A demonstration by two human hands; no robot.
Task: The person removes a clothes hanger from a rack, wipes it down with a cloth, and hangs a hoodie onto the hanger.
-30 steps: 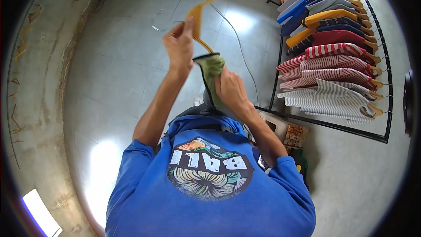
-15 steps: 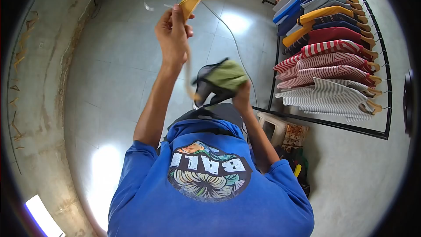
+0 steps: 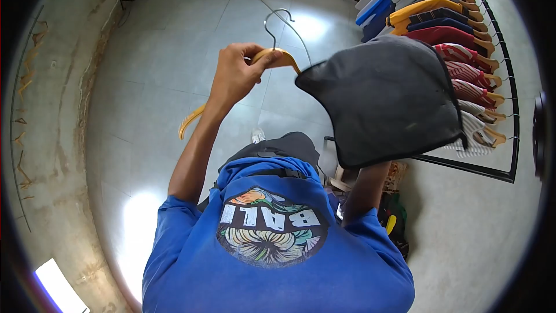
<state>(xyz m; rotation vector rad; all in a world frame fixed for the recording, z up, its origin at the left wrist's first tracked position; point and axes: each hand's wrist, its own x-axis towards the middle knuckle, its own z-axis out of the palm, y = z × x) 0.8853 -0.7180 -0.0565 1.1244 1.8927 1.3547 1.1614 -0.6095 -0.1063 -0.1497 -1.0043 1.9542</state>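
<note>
My left hand (image 3: 240, 72) pinches a wooden clothes hanger (image 3: 272, 55) near the base of its metal hook, thumb and fingers closed on it. One hanger arm slopes down behind my left forearm; the other meets the edge of a black cloth (image 3: 394, 101) with a piped border. This cloth is spread broad and flat on my right, close to the camera. Behind it my right hand is hidden; only the forearm shows below, and the cloth is held up by it. Whether the hanger's end touches the cloth, I cannot tell.
A black rail (image 3: 504, 81) at the right carries several shirts (image 3: 446, 35) on wooden hangers. Bags and a beige stool lie below it, near my right elbow. Bare hangers (image 3: 26, 81) hang along the left wall. A cable runs over the grey tiled floor (image 3: 156, 69).
The hanger has turned, its hook now upright and clear in my left hand. The cloth, earlier bunched with its green side showing near my waist, has swung up and right, spread black side out.
</note>
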